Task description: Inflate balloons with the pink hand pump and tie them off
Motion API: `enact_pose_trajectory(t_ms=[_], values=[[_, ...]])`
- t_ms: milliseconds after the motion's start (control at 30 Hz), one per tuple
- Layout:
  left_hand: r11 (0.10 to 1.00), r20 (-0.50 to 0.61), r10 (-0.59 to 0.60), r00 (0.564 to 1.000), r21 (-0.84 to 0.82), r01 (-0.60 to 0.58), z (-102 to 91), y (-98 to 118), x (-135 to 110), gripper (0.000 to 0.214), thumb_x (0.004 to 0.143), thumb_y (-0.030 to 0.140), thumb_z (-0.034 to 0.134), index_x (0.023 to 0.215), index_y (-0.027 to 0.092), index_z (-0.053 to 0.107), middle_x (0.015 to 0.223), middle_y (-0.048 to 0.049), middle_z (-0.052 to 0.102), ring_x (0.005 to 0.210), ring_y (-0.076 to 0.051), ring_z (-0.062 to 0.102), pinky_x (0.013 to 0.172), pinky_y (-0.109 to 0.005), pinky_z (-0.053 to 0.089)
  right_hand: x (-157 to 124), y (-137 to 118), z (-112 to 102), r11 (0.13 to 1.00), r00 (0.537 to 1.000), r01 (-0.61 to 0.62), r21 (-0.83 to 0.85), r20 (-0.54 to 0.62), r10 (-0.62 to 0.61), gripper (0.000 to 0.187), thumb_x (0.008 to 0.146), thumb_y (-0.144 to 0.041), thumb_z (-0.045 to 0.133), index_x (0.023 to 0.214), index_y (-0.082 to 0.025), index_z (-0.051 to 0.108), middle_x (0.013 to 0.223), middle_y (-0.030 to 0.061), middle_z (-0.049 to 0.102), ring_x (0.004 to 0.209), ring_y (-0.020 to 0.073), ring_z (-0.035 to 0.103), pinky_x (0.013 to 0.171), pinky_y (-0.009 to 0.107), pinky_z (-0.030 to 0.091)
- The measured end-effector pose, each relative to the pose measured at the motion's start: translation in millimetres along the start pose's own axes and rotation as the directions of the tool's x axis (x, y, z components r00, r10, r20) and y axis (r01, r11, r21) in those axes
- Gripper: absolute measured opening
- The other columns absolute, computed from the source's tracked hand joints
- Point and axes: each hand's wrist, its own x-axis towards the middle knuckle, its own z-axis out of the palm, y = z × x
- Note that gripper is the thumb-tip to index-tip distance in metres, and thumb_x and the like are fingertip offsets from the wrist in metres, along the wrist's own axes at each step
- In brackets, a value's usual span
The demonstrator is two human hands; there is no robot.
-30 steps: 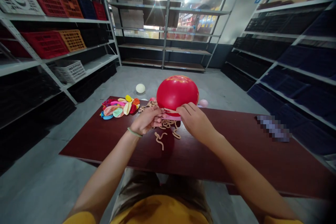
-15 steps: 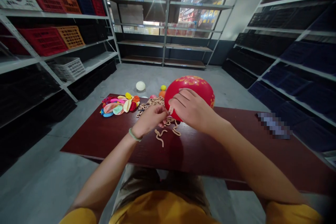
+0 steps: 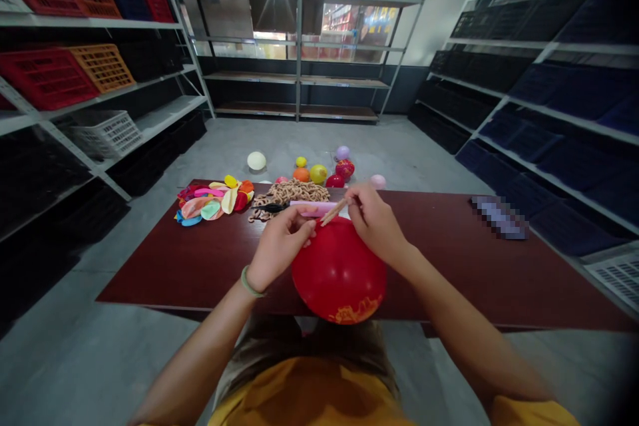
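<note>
A large inflated red balloon (image 3: 339, 273) with gold print hangs at the table's near edge, its tied-end side turned up and away from me. My left hand (image 3: 279, 243) is closed in a pinch at the top left of the balloon, by its neck. In the fingers of my right hand (image 3: 377, 223), above the balloon, is a beige cord (image 3: 333, 212) that runs down to the neck. The exact grip of the left fingertips is partly hidden. Just behind lies a pink tube (image 3: 305, 206) with a black end, beside a heap of beige cords (image 3: 299, 192).
Limp coloured balloons (image 3: 214, 203) are piled on the left of the dark red table (image 3: 439, 266). A pixelated flat object (image 3: 499, 216) lies at the right. Several inflated balloons (image 3: 318, 174) rest on the floor beyond. Shelves with crates (image 3: 47, 76) stand around.
The balloon has come down and toward me, its neck now facing up. My right hand has moved off the balloon's side and pulls the cord out to the upper right. The view has shifted slightly.
</note>
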Motion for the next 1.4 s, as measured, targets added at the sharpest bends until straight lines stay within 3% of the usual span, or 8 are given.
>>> enact_pose_trajectory(t_ms=[200, 367, 500, 633, 767, 867, 1133, 1400], values=[[0.963, 0.277, -0.183, 0.943, -0.141, 0.228, -11.5, 6.9, 4.2, 0.034, 0.082, 0.026, 0.063, 0.115, 0.020, 0.071, 0.084, -0.0014, 0.067, 0.065, -0.010, 0.056, 0.058, -0.021, 0.039, 3.9, -1.6, 3.9, 0.978, 0.978, 0.203, -0.049, -0.029, -0.205, 0.014, 0.099, -0.016, 0.039, 0.105, -0.021, 0.050, 0.099, 0.0088, 0.064, 0.091, 0.0210, 0.064, 0.074, 0.033, 0.053], [0.936, 0.292, -0.173, 0.940, -0.247, 0.249, -18.2, 11.0, 2.2, 0.015, 0.079, 0.025, 0.068, 0.092, 0.017, 0.069, 0.082, -0.0009, 0.063, 0.068, -0.009, 0.055, 0.058, -0.020, 0.039, 7.1, -0.5, 7.3, 0.966, 0.967, 0.255, -0.037, 0.014, -0.255, 0.016, 0.100, -0.016, 0.038, 0.106, -0.021, 0.051, 0.101, 0.0094, 0.066, 0.094, 0.0208, 0.064, 0.077, 0.033, 0.055], [0.943, 0.474, -0.170, 0.864, -0.176, 0.283, -25.5, 10.9, 3.9, 0.015, 0.083, 0.030, 0.068, 0.089, 0.016, 0.065, 0.078, -0.0002, 0.060, 0.065, -0.009, 0.053, 0.059, -0.021, 0.041, 8.1, -0.1, 10.5, 0.963, 0.958, 0.269, 0.015, 0.100, -0.269, 0.018, 0.101, -0.016, 0.037, 0.108, -0.019, 0.054, 0.107, 0.0111, 0.065, 0.096, 0.0206, 0.065, 0.075, 0.032, 0.055], [0.961, 0.556, -0.176, 0.812, -0.083, 0.265, -34.2, 4.8, 8.9, 0.021, 0.085, 0.036, 0.068, 0.092, 0.015, 0.066, 0.080, -0.0007, 0.061, 0.064, -0.009, 0.054, 0.061, -0.022, 0.044, 14.0, -3.7, 12.0, 0.952, 0.935, 0.297, 0.079, 0.177, -0.306, 0.021, 0.102, -0.019, 0.037, 0.109, -0.018, 0.056, 0.113, 0.0130, 0.065, 0.100, 0.0224, 0.065, 0.077, 0.035, 0.056], [0.959, 0.561, -0.198, 0.804, -0.058, 0.277, -35.7, -1.5, 11.0, 0.026, 0.084, 0.039, 0.070, 0.089, 0.014, 0.067, 0.077, -0.0003, 0.062, 0.062, -0.008, 0.054, 0.060, -0.022, 0.044, 21.4, -7.6, 12.0, 0.930, 0.913, 0.326, 0.168, 0.200, -0.356, 0.021, 0.102, -0.019, 0.038, 0.108, -0.020, 0.059, 0.111, 0.0107, 0.067, 0.109, 0.0230, 0.063, 0.087, 0.038, 0.055], [0.938, 0.506, -0.246, 0.827, -0.091, 0.334, -33.7, -5.2, 9.6, 0.028, 0.082, 0.041, 0.072, 0.083, 0.014, 0.065, 0.073, 0.0000, 0.061, 0.060, -0.008, 0.054, 0.058, -0.021, 0.044, 24.6, -9.5, 6.6, 0.937, 0.927, 0.245, 0.247, 0.223, -0.302, 0.021, 0.102, -0.021, 0.041, 0.115, -0.022, 0.057, 0.114, 0.0081, 0.068, 0.110, 0.0207, 0.064, 0.093, 0.036, 0.053], [0.904, 0.434, -0.289, 0.854, -0.170, 0.392, -32.7, -7.4, 7.2, 0.034, 0.082, 0.047, 0.071, 0.082, 0.013, 0.066, 0.071, 0.0002, 0.060, 0.057, -0.007, 0.053, 0.055, -0.019, 0.045, 24.8, -18.7, -23.9, 0.954, 0.929, 0.149, 0.261, 0.294, -0.225, 0.017, 0.100, -0.023, 0.046, 0.111, -0.022, 0.059, 0.111, 0.0064, 0.070, 0.104, 0.0192, 0.065, 0.091, 0.033, 0.051], [0.973, 0.489, -0.205, 0.848, 0.005, 0.232, -33.8, 8.4, 9.1, 0.031, 0.086, 0.044, 0.066, 0.079, 0.014, 0.066, 0.068, 0.0004, 0.058, 0.058, -0.009, 0.056, 0.056, -0.021, 0.048, 51.1, -33.6, -15.2, 0.916, 0.847, 0.255, 0.311, 0.386, -0.367, 0.019, 0.100, -0.017, 0.044, 0.106, -0.024, 0.061, 0.109, 0.0029, 0.070, 0.102, 0.0181, 0.063, 0.089, 0.033, 0.048]])
